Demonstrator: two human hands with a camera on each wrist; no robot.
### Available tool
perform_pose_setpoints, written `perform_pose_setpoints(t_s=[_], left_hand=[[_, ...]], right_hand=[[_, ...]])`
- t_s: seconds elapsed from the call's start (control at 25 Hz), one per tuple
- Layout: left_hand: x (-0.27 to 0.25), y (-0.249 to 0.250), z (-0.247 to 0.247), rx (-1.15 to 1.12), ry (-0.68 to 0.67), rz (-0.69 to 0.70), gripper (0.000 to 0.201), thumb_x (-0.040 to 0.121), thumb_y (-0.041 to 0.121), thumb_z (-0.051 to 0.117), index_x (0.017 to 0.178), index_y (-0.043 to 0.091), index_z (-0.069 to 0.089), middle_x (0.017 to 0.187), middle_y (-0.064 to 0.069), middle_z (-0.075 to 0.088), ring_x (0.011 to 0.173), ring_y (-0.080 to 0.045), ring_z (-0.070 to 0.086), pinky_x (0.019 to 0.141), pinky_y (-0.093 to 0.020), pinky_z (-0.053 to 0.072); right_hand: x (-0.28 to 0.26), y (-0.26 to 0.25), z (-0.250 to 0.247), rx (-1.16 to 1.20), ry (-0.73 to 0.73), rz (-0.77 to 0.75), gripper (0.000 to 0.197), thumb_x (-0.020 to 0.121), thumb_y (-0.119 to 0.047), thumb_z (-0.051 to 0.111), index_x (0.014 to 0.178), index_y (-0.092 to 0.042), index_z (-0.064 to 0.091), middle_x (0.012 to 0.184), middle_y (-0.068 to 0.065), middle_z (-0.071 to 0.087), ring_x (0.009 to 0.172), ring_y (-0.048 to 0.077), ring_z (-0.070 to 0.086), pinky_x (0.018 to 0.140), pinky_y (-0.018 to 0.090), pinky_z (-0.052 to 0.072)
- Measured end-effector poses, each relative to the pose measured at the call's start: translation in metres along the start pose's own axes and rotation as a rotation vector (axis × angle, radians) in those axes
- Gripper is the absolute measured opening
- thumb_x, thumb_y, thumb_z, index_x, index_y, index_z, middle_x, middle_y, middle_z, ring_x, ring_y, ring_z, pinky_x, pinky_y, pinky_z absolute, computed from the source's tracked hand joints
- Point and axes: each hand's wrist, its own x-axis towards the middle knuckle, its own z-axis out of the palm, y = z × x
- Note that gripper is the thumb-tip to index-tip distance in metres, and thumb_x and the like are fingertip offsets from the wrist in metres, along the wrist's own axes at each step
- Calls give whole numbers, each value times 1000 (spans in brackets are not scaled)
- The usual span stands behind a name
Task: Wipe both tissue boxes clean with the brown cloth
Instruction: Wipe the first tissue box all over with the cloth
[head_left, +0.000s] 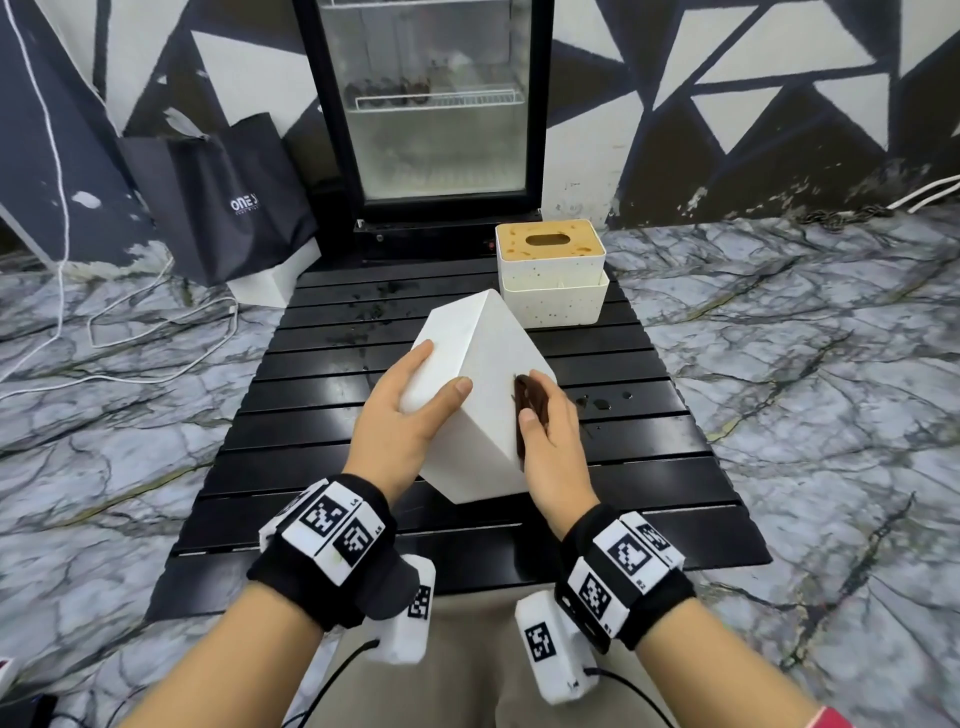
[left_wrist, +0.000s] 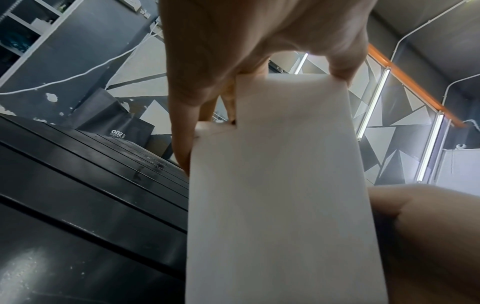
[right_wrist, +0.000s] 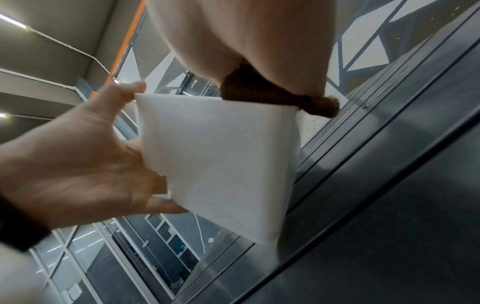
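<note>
A plain white tissue box (head_left: 483, 374) is tilted on one edge over the black slatted table (head_left: 311, 441). My left hand (head_left: 415, 400) grips its left side, thumb on the upper face. My right hand (head_left: 550, 436) presses the folded brown cloth (head_left: 531, 410) against the box's right face. The left wrist view shows the white box (left_wrist: 280, 195) between my fingers. In the right wrist view the brown cloth (right_wrist: 259, 90) sits under my palm on the box (right_wrist: 221, 160). A second, speckled white tissue box (head_left: 550, 270) with a tan lid stands at the table's far right.
Dark wet spots (head_left: 602, 402) lie on the slats right of the held box. A glass-door fridge (head_left: 431, 104) stands behind the table. A black paper bag (head_left: 223, 197) leans at the back left, with white cables (head_left: 130, 332) on the marble floor.
</note>
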Motion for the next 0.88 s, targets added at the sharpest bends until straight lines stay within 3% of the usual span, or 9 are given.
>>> perform_pose_setpoints(t_s=[0.24, 0.4, 0.48, 0.6, 0.72, 0.88], left_hand=[[-4, 5, 3, 18, 20, 3, 73, 64, 51, 65, 133, 33, 49, 136, 9, 48, 121, -12, 48, 100, -28, 42], [-4, 5, 4, 20, 25, 5, 70, 70, 48, 70, 134, 31, 49, 137, 6, 48, 120, -13, 49, 93, -24, 41], [-4, 6, 5, 31, 32, 5, 72, 69, 48, 70, 135, 30, 48, 137, 6, 48, 120, -14, 49, 93, -24, 41], [-7, 7, 3, 29, 41, -3, 61, 80, 38, 70, 136, 28, 47, 138, 5, 47, 120, -15, 48, 96, -27, 41], [-8, 6, 1, 11, 56, -16, 58, 81, 35, 68, 136, 29, 47, 137, 4, 48, 119, -15, 50, 94, -28, 43], [-6, 9, 1, 39, 43, -21, 61, 81, 40, 68, 137, 31, 45, 137, 4, 47, 118, -15, 49, 92, -26, 42]], right_hand=[[-20, -13, 7, 26, -20, -51, 43, 94, -12, 39, 134, -28, 36, 135, -4, 37, 129, 14, 32, 113, 39, 22], [-29, -8, 6, 48, 42, 9, 44, 93, -11, 39, 132, -32, 37, 131, -9, 37, 130, 15, 30, 113, 41, 22], [-31, -12, 8, 50, 29, 37, 45, 93, -12, 39, 134, -31, 36, 136, -5, 36, 130, 16, 29, 113, 39, 22], [-38, -15, 7, 42, -41, -62, 45, 95, -13, 39, 135, -32, 34, 134, -12, 34, 130, 12, 28, 113, 34, 21], [-39, -11, 4, 48, -41, -52, 44, 94, -11, 39, 132, -32, 36, 129, -16, 34, 129, 14, 31, 112, 37, 24], [-38, -21, 9, 33, -39, -26, 45, 94, -12, 39, 135, -31, 33, 137, -8, 34, 130, 15, 27, 110, 30, 20]])
